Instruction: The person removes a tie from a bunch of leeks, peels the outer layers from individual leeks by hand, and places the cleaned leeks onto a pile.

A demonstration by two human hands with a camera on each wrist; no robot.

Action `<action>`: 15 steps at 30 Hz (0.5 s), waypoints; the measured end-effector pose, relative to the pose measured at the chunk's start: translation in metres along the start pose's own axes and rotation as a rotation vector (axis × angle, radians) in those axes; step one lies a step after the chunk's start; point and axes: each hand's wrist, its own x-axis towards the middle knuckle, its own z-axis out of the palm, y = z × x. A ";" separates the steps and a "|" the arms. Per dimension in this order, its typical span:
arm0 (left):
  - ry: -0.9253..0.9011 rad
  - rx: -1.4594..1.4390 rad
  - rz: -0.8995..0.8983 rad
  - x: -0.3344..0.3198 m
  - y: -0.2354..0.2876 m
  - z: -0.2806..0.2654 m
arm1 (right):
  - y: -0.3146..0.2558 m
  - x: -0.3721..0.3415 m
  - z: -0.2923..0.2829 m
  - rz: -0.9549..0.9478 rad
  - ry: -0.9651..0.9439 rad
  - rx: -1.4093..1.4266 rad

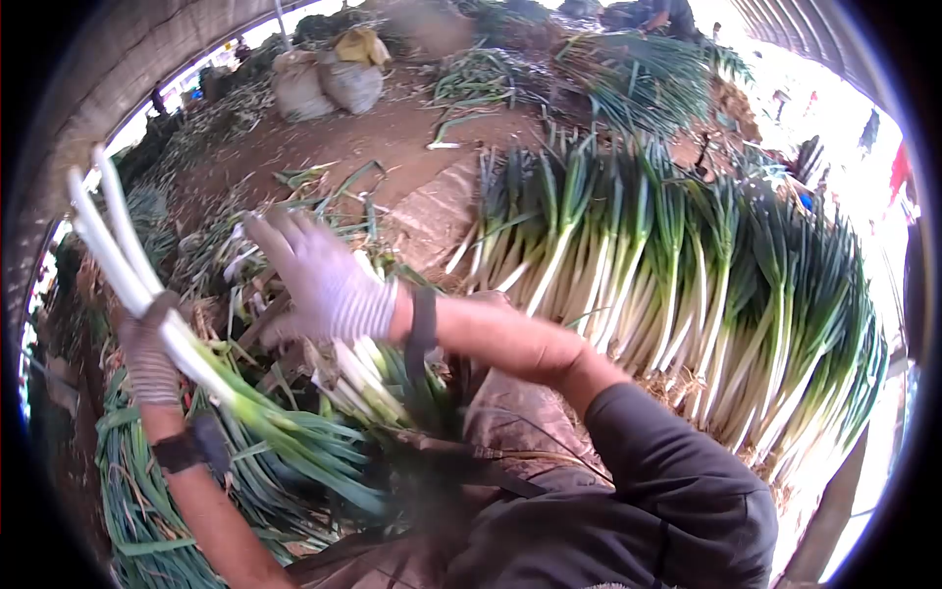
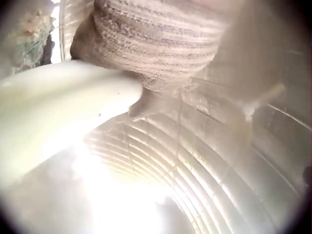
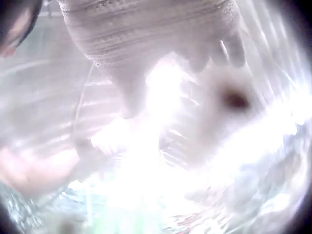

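My gloved left hand point(image 1: 147, 358) grips long green onions point(image 1: 211, 378), with their white ends pointing up to the far left and their green leaves trailing toward my lap. In the left wrist view, a thick white stalk point(image 2: 63, 107) runs beside the striped glove point(image 2: 151, 41). My gloved right hand point(image 1: 324, 280) is raised to the right of them, fingers spread and holding nothing. The right wrist view is washed out, but the glove's thumb and separated fingers point(image 3: 236, 51) show. Below the right hand lie more white-stemmed green onions point(image 1: 368, 388).
A long row of green onions point(image 1: 628, 265) lies at the right, roots toward me. Leafy onions point(image 1: 147, 501) are heaped at lower left. Stuffed sacks point(image 1: 350, 83) stand at the back on the brown dirt floor point(image 1: 275, 162), with another onion pile point(image 1: 648, 83) farther right.
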 end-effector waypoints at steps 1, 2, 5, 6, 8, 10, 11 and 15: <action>0.024 0.005 0.004 0.013 0.001 -0.007 | -0.002 0.019 -0.026 -0.182 0.059 -0.135; -0.051 0.014 0.004 0.010 0.011 0.005 | -0.009 0.037 -0.052 -0.355 0.115 -0.273; -0.376 -0.009 -0.069 -0.016 0.025 0.057 | -0.015 0.065 -0.084 -0.774 0.189 -0.643; -0.450 -0.020 -0.084 -0.035 0.026 0.083 | -0.008 0.066 -0.089 -0.872 0.110 -0.749; -0.727 -0.028 -0.068 -0.082 0.044 0.134 | 0.010 0.063 -0.108 -1.030 -0.136 -0.861; -0.882 -0.047 -0.100 -0.100 0.046 0.164 | 0.028 0.057 -0.130 -1.141 -0.461 -0.847; -0.917 -0.080 -0.107 -0.104 0.050 0.177 | 0.032 0.049 -0.146 -1.033 -0.523 -0.878; -0.848 0.034 0.095 -0.088 0.085 0.214 | 0.032 0.038 -0.224 -0.501 -0.569 -1.133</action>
